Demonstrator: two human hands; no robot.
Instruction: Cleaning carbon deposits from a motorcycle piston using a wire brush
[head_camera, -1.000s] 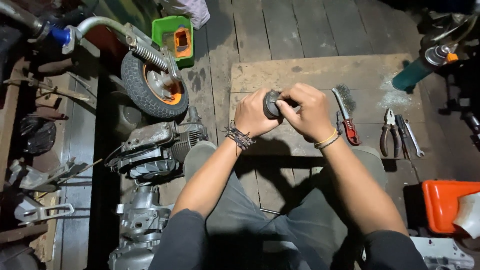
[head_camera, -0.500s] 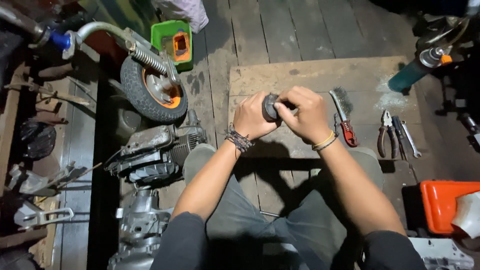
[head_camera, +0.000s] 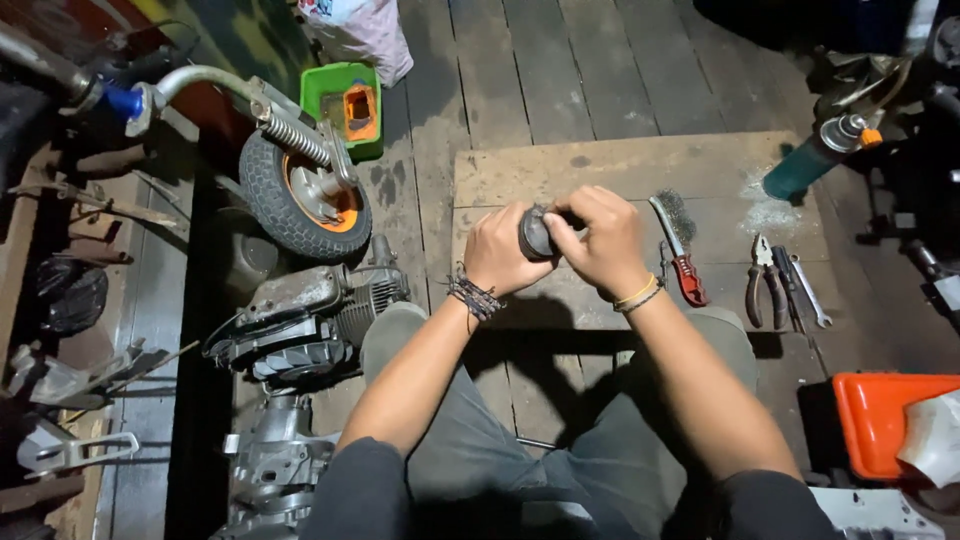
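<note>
Both my hands meet over a wooden board (head_camera: 620, 165) on the floor. My left hand (head_camera: 498, 252) grips a dark round metal part (head_camera: 535, 233), shaped like a short cylinder. My right hand (head_camera: 598, 240) closes on the same part from the right, fingers curled over its top. A beaded cord sits on my left wrist and a yellow band on my right. Most of the part is hidden by my fingers.
A wire brush with a red handle (head_camera: 678, 247), pliers (head_camera: 764, 281) and a wrench (head_camera: 808, 292) lie on the board to the right. A teal spray can (head_camera: 815, 157) lies at far right. A small wheel (head_camera: 303, 198) and engine casings (head_camera: 305, 320) sit left; an orange container (head_camera: 885, 420) lower right.
Both hands have stayed together on the round part and shifted slightly on it. Nothing else on the board has moved.
</note>
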